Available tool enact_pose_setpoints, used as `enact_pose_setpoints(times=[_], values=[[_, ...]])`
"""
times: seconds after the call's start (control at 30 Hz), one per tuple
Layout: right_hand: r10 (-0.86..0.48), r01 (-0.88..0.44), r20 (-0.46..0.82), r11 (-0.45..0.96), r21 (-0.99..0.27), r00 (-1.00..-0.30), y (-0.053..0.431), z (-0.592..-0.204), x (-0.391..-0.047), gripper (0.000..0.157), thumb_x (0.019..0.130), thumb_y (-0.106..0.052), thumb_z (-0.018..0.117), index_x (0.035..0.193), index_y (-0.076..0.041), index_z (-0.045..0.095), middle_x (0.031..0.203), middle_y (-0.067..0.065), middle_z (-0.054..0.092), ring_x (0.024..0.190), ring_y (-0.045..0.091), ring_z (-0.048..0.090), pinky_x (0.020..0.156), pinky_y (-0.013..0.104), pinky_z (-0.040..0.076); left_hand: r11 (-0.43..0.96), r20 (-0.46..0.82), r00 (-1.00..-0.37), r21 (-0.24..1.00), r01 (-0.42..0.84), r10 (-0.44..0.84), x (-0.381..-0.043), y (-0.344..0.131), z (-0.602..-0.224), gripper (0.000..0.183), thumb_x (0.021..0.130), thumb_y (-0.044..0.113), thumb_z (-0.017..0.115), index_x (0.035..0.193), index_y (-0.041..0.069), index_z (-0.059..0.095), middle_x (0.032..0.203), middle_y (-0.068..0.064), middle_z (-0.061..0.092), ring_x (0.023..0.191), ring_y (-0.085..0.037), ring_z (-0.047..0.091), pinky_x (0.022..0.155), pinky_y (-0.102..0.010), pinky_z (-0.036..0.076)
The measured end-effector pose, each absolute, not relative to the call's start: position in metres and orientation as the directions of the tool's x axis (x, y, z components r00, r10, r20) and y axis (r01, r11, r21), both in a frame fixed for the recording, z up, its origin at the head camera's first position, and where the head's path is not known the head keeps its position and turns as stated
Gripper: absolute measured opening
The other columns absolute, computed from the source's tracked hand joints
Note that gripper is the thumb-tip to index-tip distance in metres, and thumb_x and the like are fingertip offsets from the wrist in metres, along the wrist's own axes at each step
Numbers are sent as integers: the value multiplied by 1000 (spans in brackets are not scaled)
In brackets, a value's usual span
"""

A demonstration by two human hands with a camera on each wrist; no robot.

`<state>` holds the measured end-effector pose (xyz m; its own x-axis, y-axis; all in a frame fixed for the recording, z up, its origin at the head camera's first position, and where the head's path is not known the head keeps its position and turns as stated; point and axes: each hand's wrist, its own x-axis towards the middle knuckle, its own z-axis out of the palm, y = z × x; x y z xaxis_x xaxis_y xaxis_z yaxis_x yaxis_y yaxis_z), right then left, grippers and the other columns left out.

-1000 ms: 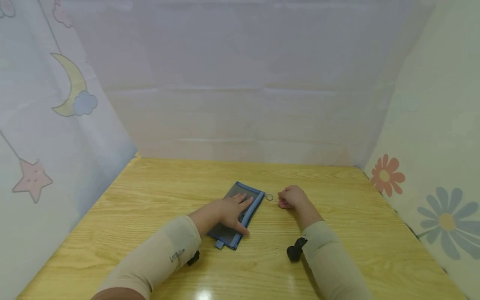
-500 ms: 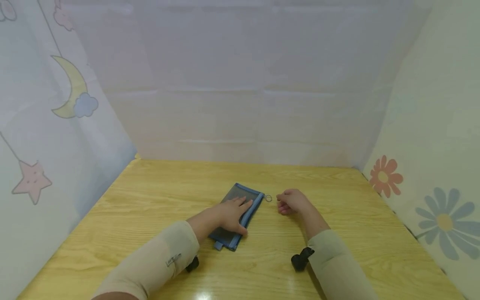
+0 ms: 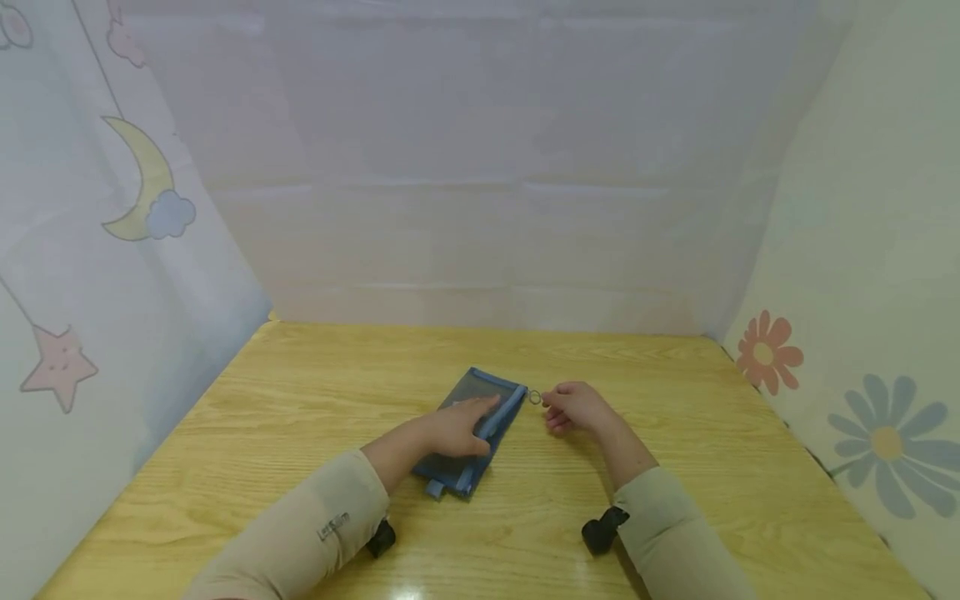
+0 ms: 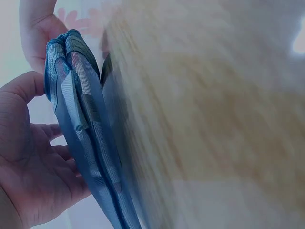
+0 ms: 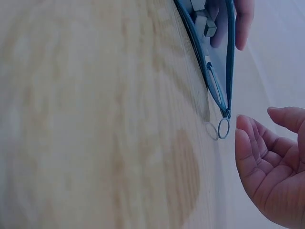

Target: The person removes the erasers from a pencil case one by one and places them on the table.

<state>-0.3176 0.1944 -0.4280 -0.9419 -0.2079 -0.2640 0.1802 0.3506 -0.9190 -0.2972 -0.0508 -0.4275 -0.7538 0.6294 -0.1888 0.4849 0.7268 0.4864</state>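
Note:
A blue mesh zipper pouch (image 3: 471, 385) lies on the wooden table, tilted away to the right in the head view. My left hand (image 3: 453, 429) rests on it, fingers extended and thumb spread toward the zipper side. In the left wrist view the thumb touches the pouch (image 4: 81, 109) near one end. The pouch's zipper edges stand apart in the right wrist view, and several small greyish blocks (image 5: 208, 27) show inside. A metal ring (image 5: 223, 129) hangs at the zipper's far end. Beside this ring, just apart from it, is my right hand (image 5: 276, 176), fingers loosely bent and holding nothing.
The wooden table (image 3: 330, 367) spreads around the pouch. A pale backdrop (image 3: 480, 233) rises behind it, with printed side panels left and right. Black wrist cameras (image 3: 600, 533) sit under both cuffs. A small fabric tab (image 3: 435, 490) sticks out at the pouch's near end.
My right hand has moved left, close to the ring. The fingers of my left hand, spread on the pouch before, are now closer together.

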Motion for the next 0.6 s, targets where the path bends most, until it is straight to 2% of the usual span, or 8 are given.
enact_pose_setpoints(times=[0.1, 0.23, 0.33, 0.4, 0.47, 0.53, 0.6], values=[[-206, 174, -259, 356, -918, -944, 195, -429, -316, 30, 95, -14, 48, 103, 14, 53, 73, 11, 59, 59, 15, 60, 60, 31, 53, 688, -157, -765, 575, 442, 624, -298, -53, -428, 77, 84, 24, 57, 147, 12, 14, 149, -9, 23, 136, -25, 22, 106, -42, 26], [-213, 151, -247, 384, -911, -945, 195, -428, -315, 32, 94, -16, 49, 103, 14, 55, 74, 12, 60, 61, 16, 60, 61, 32, 54, 676, -166, -806, 652, 343, 569, -297, -55, -426, 79, 86, 26, 56, 148, 13, 7, 147, -11, 27, 131, -26, 32, 101, -42, 34], [-222, 144, -248, 398, -906, -943, 195, -429, -315, 32, 94, -17, 50, 103, 13, 56, 76, 12, 60, 63, 18, 61, 63, 34, 54, 678, -174, -842, 683, 271, 511, -295, -55, -426, 80, 88, 28, 54, 148, 12, 4, 143, -14, 34, 101, -28, 56, 83, -40, 45], [-226, 142, -247, 396, -907, -942, 194, -430, -315, 31, 94, -17, 51, 103, 12, 56, 77, 13, 61, 64, 19, 62, 64, 35, 54, 686, -165, -862, 683, 251, 480, -294, -54, -426, 78, 89, 30, 54, 147, 11, 6, 140, -14, 38, 81, -23, 59, 73, -37, 46], [-236, 134, -242, 396, -908, -941, 194, -430, -314, 30, 93, -16, 51, 103, 12, 56, 78, 14, 61, 66, 21, 62, 65, 36, 54, 694, -156, -874, 677, 244, 460, -294, -53, -426, 76, 89, 30, 54, 147, 10, 9, 139, -14, 40, 69, -19, 57, 67, -35, 45], [-237, 132, -239, 390, -911, -942, 194, -430, -314, 29, 93, -16, 52, 103, 12, 57, 79, 16, 61, 66, 22, 62, 65, 36, 54, 703, -149, -883, 669, 241, 445, -293, -52, -424, 74, 89, 32, 54, 147, 11, 13, 138, -13, 41, 81, -15, 59, 73, -34, 46], [-244, 128, -237, 390, -912, -940, 195, -429, -314, 29, 92, -16, 53, 102, 11, 57, 80, 16, 61, 67, 23, 62, 66, 37, 54, 706, -148, -889, 668, 234, 434, -292, -51, -422, 73, 88, 32, 55, 146, 12, 15, 138, -13, 41, 95, -19, 58, 81, -37, 45]])
